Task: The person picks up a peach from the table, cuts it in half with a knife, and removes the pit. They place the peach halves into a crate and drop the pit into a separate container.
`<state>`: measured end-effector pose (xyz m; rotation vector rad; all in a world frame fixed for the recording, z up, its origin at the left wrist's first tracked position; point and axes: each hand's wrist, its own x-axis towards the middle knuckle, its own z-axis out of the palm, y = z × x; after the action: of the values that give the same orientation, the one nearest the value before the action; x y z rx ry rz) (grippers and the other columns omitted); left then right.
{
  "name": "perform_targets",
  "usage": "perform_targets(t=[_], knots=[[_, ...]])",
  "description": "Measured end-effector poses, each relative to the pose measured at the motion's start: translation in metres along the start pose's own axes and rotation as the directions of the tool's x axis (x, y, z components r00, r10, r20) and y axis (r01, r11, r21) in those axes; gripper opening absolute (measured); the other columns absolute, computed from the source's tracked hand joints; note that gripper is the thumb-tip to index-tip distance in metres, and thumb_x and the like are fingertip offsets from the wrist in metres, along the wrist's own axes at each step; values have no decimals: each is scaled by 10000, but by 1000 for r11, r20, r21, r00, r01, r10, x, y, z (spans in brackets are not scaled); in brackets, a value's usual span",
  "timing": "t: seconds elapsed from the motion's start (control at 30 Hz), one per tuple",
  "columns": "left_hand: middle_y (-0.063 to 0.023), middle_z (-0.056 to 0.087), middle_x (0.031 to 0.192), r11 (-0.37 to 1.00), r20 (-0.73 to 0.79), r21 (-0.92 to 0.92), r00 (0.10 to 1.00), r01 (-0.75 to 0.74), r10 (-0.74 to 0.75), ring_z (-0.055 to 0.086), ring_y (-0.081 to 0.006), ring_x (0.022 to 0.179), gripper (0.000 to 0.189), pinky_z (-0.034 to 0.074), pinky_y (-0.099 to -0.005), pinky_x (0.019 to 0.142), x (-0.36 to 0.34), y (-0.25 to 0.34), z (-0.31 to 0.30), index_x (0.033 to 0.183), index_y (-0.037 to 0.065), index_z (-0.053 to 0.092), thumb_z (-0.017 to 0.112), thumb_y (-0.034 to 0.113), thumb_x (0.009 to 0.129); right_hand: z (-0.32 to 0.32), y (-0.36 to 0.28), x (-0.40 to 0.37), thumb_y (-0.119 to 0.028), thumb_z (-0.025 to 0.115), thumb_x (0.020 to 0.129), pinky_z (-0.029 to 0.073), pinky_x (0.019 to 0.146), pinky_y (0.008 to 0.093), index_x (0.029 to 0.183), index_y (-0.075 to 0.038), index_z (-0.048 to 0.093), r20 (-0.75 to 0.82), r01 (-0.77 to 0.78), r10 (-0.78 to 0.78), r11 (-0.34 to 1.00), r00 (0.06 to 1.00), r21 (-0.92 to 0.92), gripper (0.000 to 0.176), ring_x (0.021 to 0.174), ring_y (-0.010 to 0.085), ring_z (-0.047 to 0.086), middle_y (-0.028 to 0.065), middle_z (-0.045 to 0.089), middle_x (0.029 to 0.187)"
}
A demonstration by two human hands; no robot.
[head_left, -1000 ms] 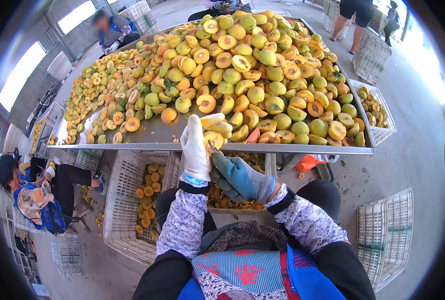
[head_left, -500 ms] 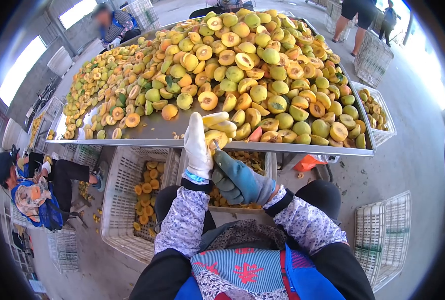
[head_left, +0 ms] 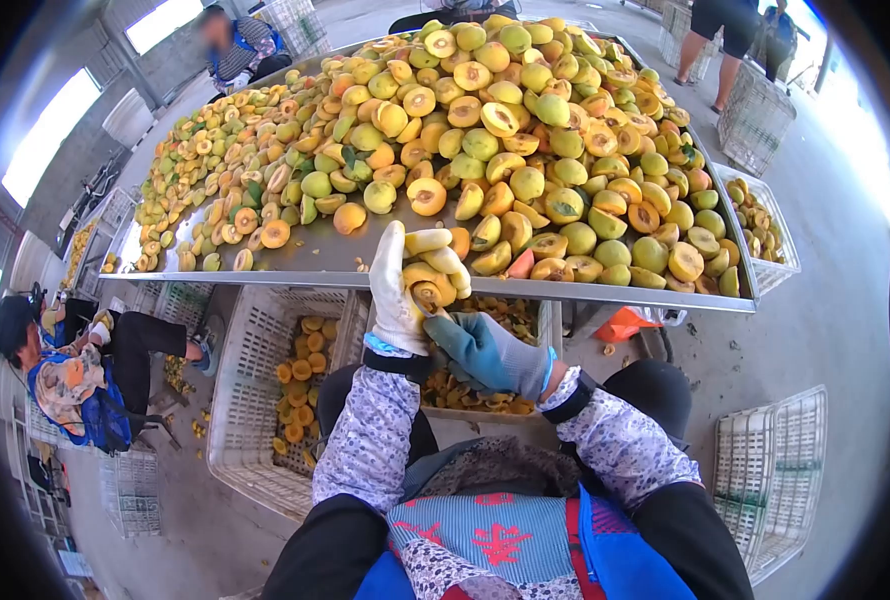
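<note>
White-gloved left hand (head_left: 399, 305), grasping yellow fruit (head_left: 430, 288) between palm and curled fingers. Teal-gloved right hand (head_left: 485, 350), clenched, thumb at fruit's lower edge; contents hidden. Beyond: metal table (head_left: 310, 254), heaped fruit halves (head_left: 465, 120).

Smooth, shiny metal table (head_left: 310, 262) — matt, gridded white plastic crate (head_left: 250, 400) — striped cloth apron (head_left: 465, 530).

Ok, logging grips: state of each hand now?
Left hand: closed around a cut fruit.
Right hand: curled closed beside it; anything gripped can't be told.
</note>
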<state>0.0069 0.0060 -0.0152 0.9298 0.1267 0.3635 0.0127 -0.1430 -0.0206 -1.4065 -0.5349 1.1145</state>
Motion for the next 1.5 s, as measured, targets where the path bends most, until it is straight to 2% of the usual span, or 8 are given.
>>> perform_targets(t=[0.17, 0.33, 0.43, 0.6, 0.7, 1.1, 1.33, 1.5], knots=[[-177, 659, 706, 999, 171, 33, 985, -43, 37, 635, -290, 569, 610, 555, -375, 559, 0, 2, -11, 960, -51, 694, 389, 462, 1086, -4, -11, -7, -573, 456, 1042, 368, 423, 264, 792, -78, 595, 106, -152, 134, 972, 985, 181, 572, 459, 98, 460, -4, 509, 588], [-92, 690, 829, 998, -129, -59, 992, -12, 4, 670, -254, 692, 545, 568, -384, 580, -6, -5, -4, 1097, 7, 678, 433, 492, 1054, 2, 39, 16, -496, 524, 1040, 490, 553, 347, 869, -3, 660, -183, 338, -373, 920, 910, -196, 539, 578, 203, 612, 60, 633, 666], [1, 722, 922, 780, 47, -622, 992, -65, 120, 680, -215, 762, 482, 583, -385, 662, 26, 2, -64, 1134, 90, 696, 438, 488, 1049, -5, 45, 4, -459, 555, 1024, 532, 704, 430, 1045, -8, 693, -196, 190, -341, 822, 920, -537, 472, 755, 352, 684, 170, 711, 816], [-37, 755, 1004, 953, -344, 179, 892, -245, 294, 710, -192, 859, 408, 582, -364, 713, -21, 97, -82, 1188, 70, 699, 561, 409, 1007, -16, 36, -8, -371, 611, 1000, 536, 691, 475, 987, -15, 695, -257, 28, -334, 656, 907, -754, 366, 800, 430, 684, 227, 702, 823], [-104, 762, 988, 277, -363, 931, 676, 237, 641, 719, -246, 851, 449, 556, -386, 730, -29, 136, -130, 1061, 1, 741, 577, 410, 978, -19, 36, -6, -381, 597, 1002, 537, 695, 485, 974, -21, 693, -315, 102, -458, 683, 831, -723, 374, 794, 412, 691, 212, 702, 801], [-168, 710, 1185, -277, 126, 952, 991, -133, -45, 653, -356, 1135, 533, 494, -433, 991, 71, -11, -7, 1233, 80, 667, 680, 436, 836, -23, 29, -14, -403, 570, 1005, 518, 753, 538, 1052, -36, 668, -269, 10, -282, 706, 921, -708, 382, 844, 450, 679, 263, 694, 857], [-27, 703, 969, 682, 67, 724, 995, -103, 79, 645, -97, 836, 363, 521, -259, 775, 64, -1, -17, 1113, 14, 701, 805, 194, 816, -25, 15, -2, -290, 597, 1018, 505, 634, 452, 1015, -7, 636, -392, 280, -608, 724, 690, -631, 286, 726, 409, 675, 229, 665, 768], [-62, 677, 1050, 889, 34, 434, 988, -148, 148, 653, -126, 940, 323, 539, -274, 829, 24, 3, 5, 1217, -6, 667, 571, 247, 1040, -18, 8, 12, -314, 593, 1022, 471, 602, 511, 944, -5, 607, -412, 358, -652, 723, 636, -591, 319, 709, 468, 636, 266, 633, 745]])
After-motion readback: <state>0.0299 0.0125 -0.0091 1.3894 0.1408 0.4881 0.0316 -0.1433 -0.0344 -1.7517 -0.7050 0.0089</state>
